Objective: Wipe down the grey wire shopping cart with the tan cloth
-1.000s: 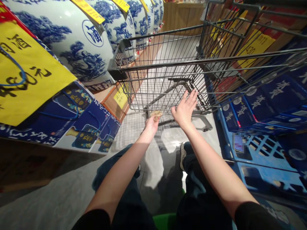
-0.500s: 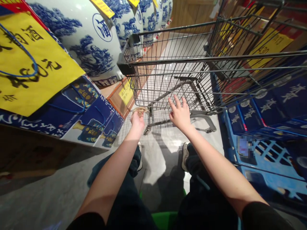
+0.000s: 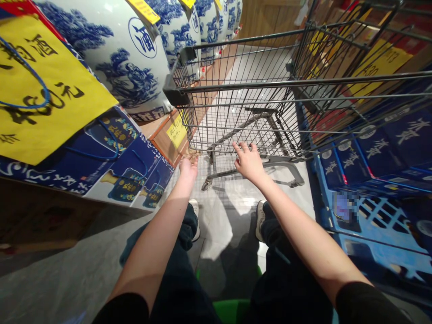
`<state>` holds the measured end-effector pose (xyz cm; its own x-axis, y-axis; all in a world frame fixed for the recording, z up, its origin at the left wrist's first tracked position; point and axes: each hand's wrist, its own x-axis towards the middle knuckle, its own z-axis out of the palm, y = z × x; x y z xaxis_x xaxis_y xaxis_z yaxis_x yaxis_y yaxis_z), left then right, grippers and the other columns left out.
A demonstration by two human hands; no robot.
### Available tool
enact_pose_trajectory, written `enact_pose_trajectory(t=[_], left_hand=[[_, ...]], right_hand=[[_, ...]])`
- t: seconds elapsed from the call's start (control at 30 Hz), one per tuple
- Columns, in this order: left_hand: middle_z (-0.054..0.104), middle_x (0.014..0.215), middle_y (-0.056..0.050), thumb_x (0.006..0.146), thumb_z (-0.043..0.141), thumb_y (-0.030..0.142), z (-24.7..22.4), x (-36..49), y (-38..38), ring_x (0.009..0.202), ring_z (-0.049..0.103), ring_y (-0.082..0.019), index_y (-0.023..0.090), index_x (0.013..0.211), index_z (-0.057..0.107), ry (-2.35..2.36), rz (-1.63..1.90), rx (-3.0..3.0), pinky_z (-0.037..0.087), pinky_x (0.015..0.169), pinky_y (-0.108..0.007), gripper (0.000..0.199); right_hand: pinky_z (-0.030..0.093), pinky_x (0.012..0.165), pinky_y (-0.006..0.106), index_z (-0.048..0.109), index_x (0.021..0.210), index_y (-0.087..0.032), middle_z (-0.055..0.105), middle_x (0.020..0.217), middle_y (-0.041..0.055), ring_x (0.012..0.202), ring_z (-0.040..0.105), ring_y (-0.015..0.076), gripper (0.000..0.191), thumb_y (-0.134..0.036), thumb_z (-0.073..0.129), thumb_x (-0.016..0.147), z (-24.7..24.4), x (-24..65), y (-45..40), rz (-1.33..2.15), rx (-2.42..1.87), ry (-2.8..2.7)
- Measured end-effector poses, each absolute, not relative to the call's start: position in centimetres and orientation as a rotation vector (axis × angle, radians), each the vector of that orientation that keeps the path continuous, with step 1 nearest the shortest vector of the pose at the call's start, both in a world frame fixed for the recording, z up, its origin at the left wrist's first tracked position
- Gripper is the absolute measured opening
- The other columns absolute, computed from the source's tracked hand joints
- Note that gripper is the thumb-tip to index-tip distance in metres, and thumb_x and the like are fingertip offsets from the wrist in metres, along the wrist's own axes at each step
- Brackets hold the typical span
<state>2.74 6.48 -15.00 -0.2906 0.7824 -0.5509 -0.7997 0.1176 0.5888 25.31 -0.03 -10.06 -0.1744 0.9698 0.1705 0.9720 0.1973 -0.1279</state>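
My left hand [image 3: 189, 168] is closed on a small tan, crumpled bundle [image 3: 191, 154], its exact kind too small to make out. It is beside the lower corner of a dark wire shopping cart [image 3: 216, 84]. My right hand [image 3: 249, 164] hovers over the cart's near lower side with fingers spread and nothing in them; whether the fingertips touch the wire I cannot tell. The cart basket spans the view in front of both hands, its wheel frame on the floor below.
Large blue-and-white jars [image 3: 135, 76] line a wooden ledge on the left. Closer are blue gift boxes [image 3: 124, 157] under a yellow price sign [image 3: 67, 99]. Dark blue boxes [image 3: 381, 155] stand by a light blue plastic crate [image 3: 371, 207] on the right. Something green [image 3: 232, 310] is beneath me.
My left hand has shifted slightly left with the tan bundle. The right hand has moved a little left, and its fingers stay spread. The cart stays in place.
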Motion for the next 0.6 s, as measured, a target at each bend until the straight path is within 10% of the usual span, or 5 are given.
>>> enact_pose_trajectory(t=[0.3,0.6], left_hand=[[0.074,0.092,-0.007,0.078,0.051,-0.016,-15.8,6.9,3.2,0.08,0.072,-0.015,0.015,0.087,0.065,1.027,1.302,0.067,0.06,0.083,-0.028,0.035],[0.064,0.076,0.003,0.08,0.051,-0.013,-15.1,4.2,5.3,0.066,0.064,-0.008,0.02,0.085,0.057,1.108,1.44,-0.042,0.054,0.071,-0.015,0.034]], right_hand=[[0.033,0.121,0.058,0.044,0.163,-0.014,0.05,0.162,0.0184,0.144,0.044,0.0444,0.07,-0.024,0.052,0.094,-10.0,25.2,0.1,0.007,-1.89,-2.24],[0.034,0.12,0.059,0.043,0.163,-0.015,0.05,0.163,0.0167,0.145,0.042,0.0464,0.071,-0.024,0.053,0.093,-10.0,24.7,-0.2,0.018,-1.878,-2.248]])
